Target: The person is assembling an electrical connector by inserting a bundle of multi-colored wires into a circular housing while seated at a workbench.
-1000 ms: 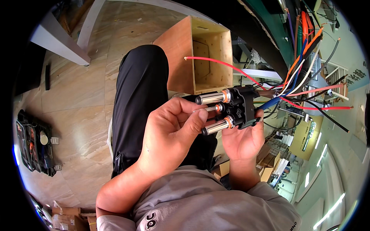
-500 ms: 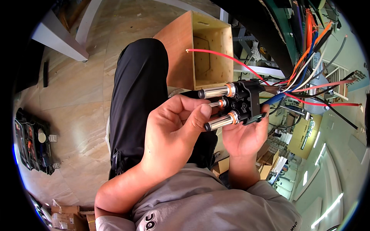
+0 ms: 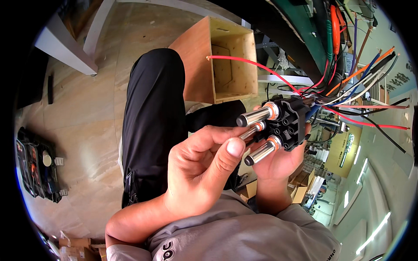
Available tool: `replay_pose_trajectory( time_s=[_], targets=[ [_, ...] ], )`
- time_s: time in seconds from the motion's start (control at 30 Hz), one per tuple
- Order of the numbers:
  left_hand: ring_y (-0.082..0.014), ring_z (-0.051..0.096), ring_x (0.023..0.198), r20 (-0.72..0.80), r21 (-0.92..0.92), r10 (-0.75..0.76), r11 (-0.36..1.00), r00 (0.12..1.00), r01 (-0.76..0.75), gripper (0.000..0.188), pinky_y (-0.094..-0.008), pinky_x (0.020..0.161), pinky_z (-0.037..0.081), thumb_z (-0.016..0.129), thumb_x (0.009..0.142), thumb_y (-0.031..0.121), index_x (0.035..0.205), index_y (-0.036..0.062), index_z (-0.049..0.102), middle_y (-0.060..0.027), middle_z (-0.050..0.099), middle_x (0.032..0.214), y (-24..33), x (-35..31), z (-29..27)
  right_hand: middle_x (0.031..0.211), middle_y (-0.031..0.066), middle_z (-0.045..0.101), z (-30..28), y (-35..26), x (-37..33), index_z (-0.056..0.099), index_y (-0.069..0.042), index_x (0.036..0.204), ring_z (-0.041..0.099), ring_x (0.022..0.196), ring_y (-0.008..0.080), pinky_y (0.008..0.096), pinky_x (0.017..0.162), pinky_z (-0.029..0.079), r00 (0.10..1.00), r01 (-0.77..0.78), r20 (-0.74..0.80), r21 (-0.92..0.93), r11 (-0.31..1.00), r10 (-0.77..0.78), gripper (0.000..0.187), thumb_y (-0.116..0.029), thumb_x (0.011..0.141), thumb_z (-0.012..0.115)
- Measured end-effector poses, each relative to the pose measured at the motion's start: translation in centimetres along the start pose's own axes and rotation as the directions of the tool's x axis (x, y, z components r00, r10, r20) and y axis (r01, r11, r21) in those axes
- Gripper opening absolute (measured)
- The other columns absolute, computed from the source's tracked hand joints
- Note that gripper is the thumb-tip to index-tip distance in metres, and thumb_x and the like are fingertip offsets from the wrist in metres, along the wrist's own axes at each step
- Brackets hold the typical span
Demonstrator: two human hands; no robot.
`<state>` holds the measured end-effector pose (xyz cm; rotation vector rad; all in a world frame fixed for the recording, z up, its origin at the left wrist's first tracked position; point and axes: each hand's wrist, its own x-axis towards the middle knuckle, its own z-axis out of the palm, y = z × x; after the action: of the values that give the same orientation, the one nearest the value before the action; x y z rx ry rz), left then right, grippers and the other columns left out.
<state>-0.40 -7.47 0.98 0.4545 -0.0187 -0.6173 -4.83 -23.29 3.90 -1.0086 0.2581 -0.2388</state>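
My right hand (image 3: 278, 163) cups a black connector block (image 3: 289, 124) from below and grips it. Three shiny metal pins with orange collars stick out of its face toward the left: an upper pin (image 3: 254, 116), a middle pin (image 3: 254, 129) and a lower pin (image 3: 261, 152). My left hand (image 3: 202, 167) sits in front of the block, thumb and fingertips closed on the tip of the middle pin. A bundle of coloured wires (image 3: 348, 93), red, blue, orange, white and black, fans out of the block's back to the right. One red wire (image 3: 252, 64) arcs up to the left.
An open plywood box (image 3: 226, 58) stands on the pale floor beyond my black-trousered knee (image 3: 150, 108). A dark tool case (image 3: 37, 167) lies on the floor at the left. A green-edged bench (image 3: 305, 30) with cables is at the upper right, cardboard boxes (image 3: 300, 191) below it.
The connector block and both hands have shifted slightly down and left in view. My left fingers stay on the middle pin, and the wire bundle has swung a little.
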Motion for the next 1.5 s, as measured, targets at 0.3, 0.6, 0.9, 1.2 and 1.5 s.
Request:
replay_pose_trajectory(
  time_s=[0.3, 0.6, 0.9, 1.2, 1.5],
  targets=[
    [-0.0269, 0.056, 0.116, 0.111, -0.156, -0.034, 0.986, 0.993, 0.051, 0.016, -0.0434, 0.099, 0.045, 0.054, 0.095, 0.013, 0.107, 0.0034, 0.057, -0.0161, 0.061, 0.118, 0.1, -1.2, 1.7, 0.113, 0.015, 0.061, 3.0, -1.5, -1.0, 0.05, -0.003, 0.124, 0.059, 0.102, 0.0342, 0.0426, 0.09, 0.049, 0.994, 0.1, -0.051, 0.16, 0.982, -0.093, 0.045, -0.037, 0.095, 0.041],
    [-0.0204, 0.056, 0.104, 0.382, 0.032, 0.171, 0.98, 0.908, -0.198, 0.028, -0.0329, 0.092, 0.043, 0.051, 0.095, 0.007, 0.121, -0.0045, 0.056, -0.0181, 0.057, 0.117, 0.0, -1.4, 3.9, 0.117, 0.0235, 0.054, 3.2, -5.3, -2.9, 0.048, -0.001, 0.126, 0.054, 0.108, 0.0349, 0.0423, 0.087, 0.05, 0.999, 0.042, -0.041, 0.304, 0.952, -0.031, 0.054, -0.044, 0.093, 0.043],
    [-0.0255, 0.057, 0.098, 0.58, 0.288, 0.44, 0.676, 0.685, -0.678, 0.039, -0.0321, 0.084, 0.047, 0.059, 0.084, -0.002, 0.123, -0.0069, 0.055, -0.019, 0.057, 0.112, 0.1, 0.0, 7.3, 0.116, 0.013, 0.059, 4.5, -8.3, -2.7, 0.049, -0.003, 0.126, 0.06, 0.098, 0.0249, 0.0362, 0.082, 0.05, 0.988, 0.077, 0.11, 0.236, 0.969, -0.106, 0.061, -0.055, 0.095, 0.035],
    [-0.0254, 0.054, 0.099, 0.645, 0.226, 0.455, 0.654, 0.614, -0.722, 0.044, -0.0316, 0.086, 0.045, 0.06, 0.083, 0.0, 0.125, -0.009, 0.053, -0.0182, 0.055, 0.112, 0.2, 0.4, 8.9, 0.119, 0.012, 0.056, 6.1, -9.8, -3.3, 0.048, -0.005, 0.126, 0.058, 0.103, 0.0254, 0.0396, 0.084, 0.05, 0.993, 0.113, 0.003, 0.345, 0.932, -0.122, 0.052, -0.048, 0.097, 0.037],
    [-0.0257, 0.057, 0.095, 0.584, 0.221, 0.457, 0.706, 0.671, -0.673, 0.04, -0.0336, 0.085, 0.046, 0.063, 0.083, 0.003, 0.121, -0.0069, 0.056, -0.0184, 0.058, 0.108, -0.2, 0.5, 8.4, 0.117, 0.0238, 0.054, 5.3, -9.3, -3.0, 0.048, 0.0, 0.124, 0.055, 0.104, 0.0397, 0.0401, 0.079, 0.055, 0.979, 0.09, 0.12, 0.466, 0.88, -0.163, 0.047, -0.032, 0.091, 0.052]
  ],
)
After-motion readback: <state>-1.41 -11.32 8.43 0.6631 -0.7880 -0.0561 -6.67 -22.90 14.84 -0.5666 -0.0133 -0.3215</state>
